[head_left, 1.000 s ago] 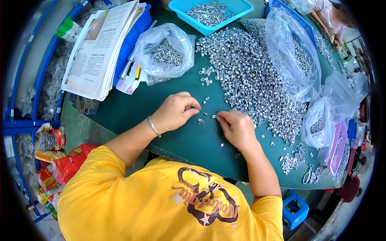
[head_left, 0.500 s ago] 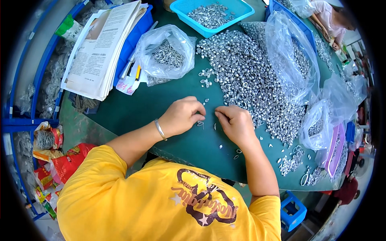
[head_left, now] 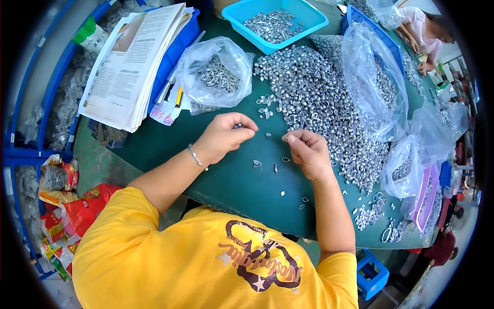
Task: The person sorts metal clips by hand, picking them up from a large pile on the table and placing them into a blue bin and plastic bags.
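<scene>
My left hand (head_left: 226, 135) hovers above the green table (head_left: 216, 175), its fingers curled round a few small silvery metal pieces (head_left: 237, 125) that show in part. To its right, my right hand (head_left: 310, 154) pinches a small metal piece (head_left: 286, 137) between thumb and forefinger, at the near left edge of a big heap of small silver oval metal parts (head_left: 314, 92). Between and below the hands lie a few loose metal pieces (head_left: 257, 164), spaced apart on the tabletop. The exact kind of the held pieces is too small to tell.
A clear plastic bag (head_left: 218, 77) of metal rings and a light-blue basket (head_left: 275, 44) of metal parts stand at the back. Newspapers (head_left: 123, 72) lie over a blue bin at left. More bags (head_left: 401, 165) crowd the right. Another person (head_left: 422, 33) sits at the far right.
My left hand has lifted slightly up and left, showing metal pieces in its fingers. My right hand has turned and shifted right towards the heap, now pinching a small piece.
</scene>
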Motion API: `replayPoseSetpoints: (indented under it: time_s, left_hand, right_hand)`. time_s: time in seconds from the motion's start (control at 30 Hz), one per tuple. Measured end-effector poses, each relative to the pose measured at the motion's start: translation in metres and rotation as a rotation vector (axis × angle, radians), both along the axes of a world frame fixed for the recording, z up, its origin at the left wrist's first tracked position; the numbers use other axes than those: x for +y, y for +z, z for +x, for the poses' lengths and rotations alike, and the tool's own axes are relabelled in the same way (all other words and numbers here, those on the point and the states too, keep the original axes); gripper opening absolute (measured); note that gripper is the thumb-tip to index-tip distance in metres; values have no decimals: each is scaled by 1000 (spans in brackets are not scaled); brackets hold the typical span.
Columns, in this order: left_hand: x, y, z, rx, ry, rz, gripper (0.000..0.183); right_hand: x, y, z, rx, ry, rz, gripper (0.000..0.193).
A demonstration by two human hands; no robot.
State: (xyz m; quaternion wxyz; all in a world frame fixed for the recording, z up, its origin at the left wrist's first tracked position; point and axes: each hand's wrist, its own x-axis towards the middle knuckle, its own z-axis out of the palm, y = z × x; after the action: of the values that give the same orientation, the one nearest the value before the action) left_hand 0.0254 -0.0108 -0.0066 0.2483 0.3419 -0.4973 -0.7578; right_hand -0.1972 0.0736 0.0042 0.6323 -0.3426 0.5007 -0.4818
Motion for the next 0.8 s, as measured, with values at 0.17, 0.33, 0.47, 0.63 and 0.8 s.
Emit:
replayPoseSetpoints:
  time_s: [0.17,0.33,0.47,0.63,0.8]
  left_hand:
    - [-3,-11,-39,-380,-78,-1055,12]
    - [0,-6,-44,-164,-88,-570,6]
    - [18,5,-40,160,-131,211,6]
    - [32,6,-46,306,-66,270,6]
    - [42,6,-54,535,-63,538,7]
  right_hand:
    - [13,-1,7,-61,-13,-29,15]
    - [21,-6,5,-355,-37,-58,14]
    - [23,1,-1,-791,-156,-26,18]
    - [25,12,18,-310,-222,-11,19]
    - [27,14,31,-242,-365,-107,11]
